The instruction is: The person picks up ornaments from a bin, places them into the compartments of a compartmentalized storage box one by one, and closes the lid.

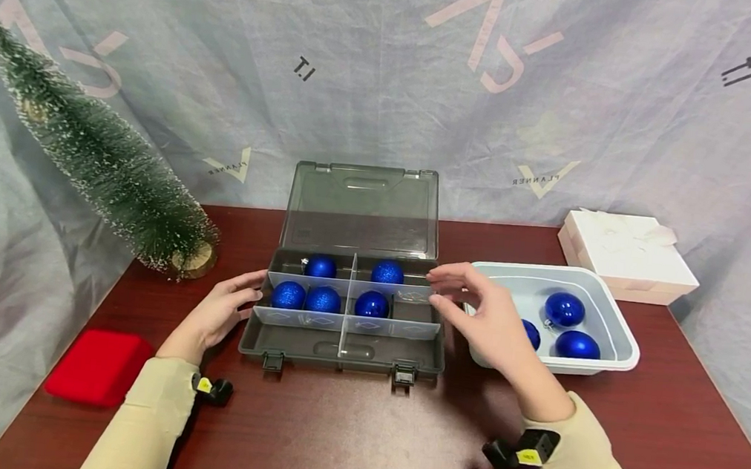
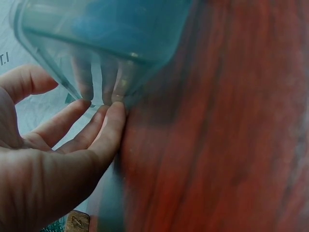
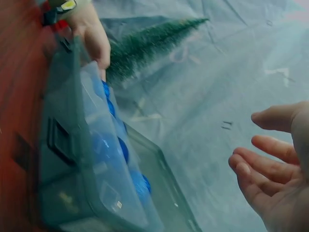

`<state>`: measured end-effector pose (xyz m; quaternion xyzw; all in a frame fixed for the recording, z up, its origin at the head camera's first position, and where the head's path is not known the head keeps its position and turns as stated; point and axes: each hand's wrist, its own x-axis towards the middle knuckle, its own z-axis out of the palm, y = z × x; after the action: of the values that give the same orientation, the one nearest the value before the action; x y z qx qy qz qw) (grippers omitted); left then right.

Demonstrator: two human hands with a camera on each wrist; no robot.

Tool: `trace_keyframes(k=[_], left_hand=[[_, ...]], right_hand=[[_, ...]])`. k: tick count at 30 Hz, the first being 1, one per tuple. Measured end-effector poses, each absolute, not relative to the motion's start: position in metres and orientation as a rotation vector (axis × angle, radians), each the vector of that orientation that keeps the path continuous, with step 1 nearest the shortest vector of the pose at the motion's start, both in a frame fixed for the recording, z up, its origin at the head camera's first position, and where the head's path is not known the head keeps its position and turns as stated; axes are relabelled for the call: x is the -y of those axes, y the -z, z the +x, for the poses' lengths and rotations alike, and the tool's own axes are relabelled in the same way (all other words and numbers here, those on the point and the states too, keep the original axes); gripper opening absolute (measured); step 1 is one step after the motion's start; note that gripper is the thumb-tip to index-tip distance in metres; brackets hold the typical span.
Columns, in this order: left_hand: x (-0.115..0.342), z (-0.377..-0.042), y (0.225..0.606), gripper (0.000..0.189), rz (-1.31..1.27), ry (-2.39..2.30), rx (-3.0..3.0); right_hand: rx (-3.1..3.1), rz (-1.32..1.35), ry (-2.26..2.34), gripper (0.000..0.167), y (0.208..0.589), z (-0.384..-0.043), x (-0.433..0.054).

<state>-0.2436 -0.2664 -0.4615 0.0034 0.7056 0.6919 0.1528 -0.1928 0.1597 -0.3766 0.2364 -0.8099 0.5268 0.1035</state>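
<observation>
A smoky clear plastic box [image 1: 292, 340] with dividers lies on the table, its lid [image 1: 362, 211] raised at the back. Blue ball ornaments [image 1: 371, 304] sit in its back and middle rows, some glittery, some shiny; the front row holds none. My left hand [image 1: 217, 311] is at the box's left side, and in the left wrist view its straight fingertips [image 2: 116, 108] touch the wall. Above the box's right edge hovers my right hand [image 1: 485, 315], fingers spread and holding nothing, as the right wrist view also shows. Right of the box, a white tub [image 1: 623, 349] has 3 blue balls [image 1: 565, 309] showing.
A frosted miniature Christmas tree [image 1: 108, 151] on a wooden base stands at the back left. Toward the left edge lies a red box [image 1: 99, 367]. Behind the tub is a pale pink gift box [image 1: 628, 253]. A printed grey cloth [image 1: 376, 78] hangs behind the table.
</observation>
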Motion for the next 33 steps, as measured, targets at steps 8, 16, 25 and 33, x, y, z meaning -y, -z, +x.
trace_keyframes(k=[8, 16, 25, 33], left_hand=[[0.267, -0.243, 0.461, 0.062, 0.016, -1.987, -2.019], [0.266, -0.243, 0.461, 0.061, 0.01, -1.988, -2.017], [0.266, -0.243, 0.46, 0.062, 0.015, -1.986, -2.022], [0.266, -0.244, 0.461, 0.061, 0.008, -1.983, -2.023]], right_hand=[[2.365, 0.606, -1.525, 0.029, 0.376, -0.191, -0.198], [2.407, 0.459, -1.488, 0.029, 0.384, -0.196, -0.241], [2.593, 0.496, -1.396, 0.031, 0.4, -0.21, -0.291], [2.869, 0.744, -1.359, 0.037, 0.411, -0.222, -0.313]])
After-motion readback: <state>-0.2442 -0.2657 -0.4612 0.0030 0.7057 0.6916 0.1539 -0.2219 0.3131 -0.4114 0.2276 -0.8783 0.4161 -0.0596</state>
